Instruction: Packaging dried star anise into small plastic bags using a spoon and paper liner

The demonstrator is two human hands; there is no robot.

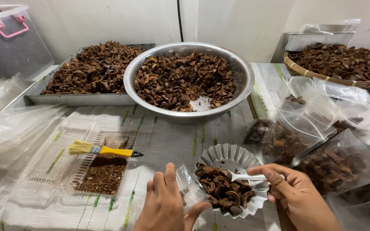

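Head view of a work table covered with a pale cloth (168, 141). The left hand (164, 204) pinches the mouth of a small clear bag (190, 187) between thumb and fingers, which are drawn together on the plastic. The right hand (295, 193) holds a fluted metal scoop (232, 177) by its handle, the fingers curled and pressed together around it. The scoop is loaded with dark brown dried husk pieces (221, 190), and its front edge lies just beside the bag's mouth, near the front edge of the table.

Behind the hands stands a large steel bowl (243, 70) heaped with the same brown pieces. To its left lies a rectangular metal tray (78, 99), also full. A clear plastic tray (43, 167) at the left holds fine brown crumbs and a yellow-handled brush (103, 149), which rests across it. Filled clear bags (330, 162) lie piled at the right, with a woven basket (322, 77) of brown pieces behind them. Empty clear bags (5, 124) are stacked at the far left.
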